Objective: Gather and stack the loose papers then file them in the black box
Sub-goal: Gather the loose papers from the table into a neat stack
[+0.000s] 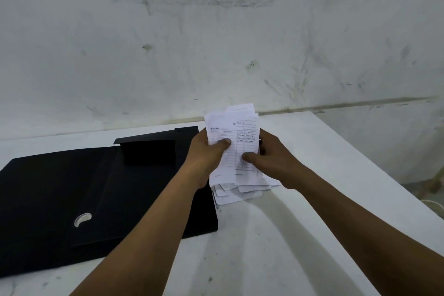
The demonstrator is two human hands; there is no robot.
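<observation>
A stack of white printed papers (234,127) stands roughly upright on the table, its lower edge fanned out unevenly. My left hand (206,149) grips the stack's left side with the thumb across the front sheet. My right hand (271,156) grips the right side, thumb on the front as well. The black box (84,182) lies open and flat on the table to the left of the papers, its lid spread toward me, a short flap raised at its far end and a round finger hole near the front.
The white table (312,211) ends at a wall (216,43) just behind the papers; its right edge runs diagonally down to the right, with floor beyond it. My forearms cross the table's near part.
</observation>
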